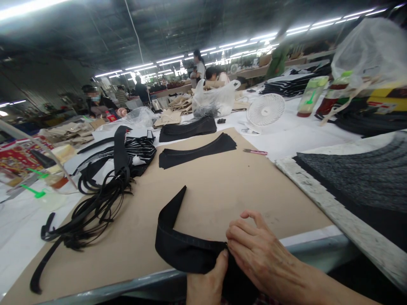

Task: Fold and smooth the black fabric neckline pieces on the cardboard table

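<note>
A long curved black fabric piece [178, 241] lies at the near edge of a brown cardboard sheet [222, 186], one pointed end sticking up. My left hand [208, 281] pinches its lower edge with the thumb on top. My right hand [254, 250] lies over the same piece beside it, fingers curled and pressing the cloth down. Both hands sit at the table's front edge.
A tangle of black straps [95, 199] lies to the left. Stacks of black cut pieces [197, 152] sit farther back, with a pink cutter [255, 151], a white fan [265, 110] and a plastic bag [214, 99]. A grey mat [359, 169] is at right. Other people work beyond.
</note>
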Tool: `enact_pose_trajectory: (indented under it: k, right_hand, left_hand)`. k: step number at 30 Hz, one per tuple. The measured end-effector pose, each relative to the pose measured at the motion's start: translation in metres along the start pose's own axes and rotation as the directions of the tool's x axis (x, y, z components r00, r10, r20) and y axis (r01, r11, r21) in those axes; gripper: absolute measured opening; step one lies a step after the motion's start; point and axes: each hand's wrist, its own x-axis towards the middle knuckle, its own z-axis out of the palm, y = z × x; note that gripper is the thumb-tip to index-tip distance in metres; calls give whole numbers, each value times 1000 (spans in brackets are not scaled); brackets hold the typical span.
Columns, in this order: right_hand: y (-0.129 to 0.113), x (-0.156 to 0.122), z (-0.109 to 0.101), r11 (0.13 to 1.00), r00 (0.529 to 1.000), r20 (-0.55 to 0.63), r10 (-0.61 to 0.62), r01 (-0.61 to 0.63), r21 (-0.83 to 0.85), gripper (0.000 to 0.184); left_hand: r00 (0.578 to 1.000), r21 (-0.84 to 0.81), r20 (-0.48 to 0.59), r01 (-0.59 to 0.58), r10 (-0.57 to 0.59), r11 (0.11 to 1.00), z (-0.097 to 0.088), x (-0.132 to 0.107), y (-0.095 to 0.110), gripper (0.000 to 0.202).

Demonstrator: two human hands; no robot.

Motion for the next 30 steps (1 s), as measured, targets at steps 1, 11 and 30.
enact_pose_trajectory:
  k: [1, 11, 30]
  right_hand:
    - [0, 0, 1, 1000, 1000, -11, -7, 7, -13, 25]
    - [10, 7, -13, 999, 999, -33, 40, -40, -13, 21]
    - [3, 1, -4, 998, 992, 119, 47, -53, 43, 24]
  left_hand:
    - [1000, 5, 5, 6, -6, 1000, -1, 0, 1, 27]
    - [977, -20, -33, 209, -209, 978, -6, 7, 6, 36]
    - [999, 45, -29, 46, -45, 998, 1, -1, -12, 29]
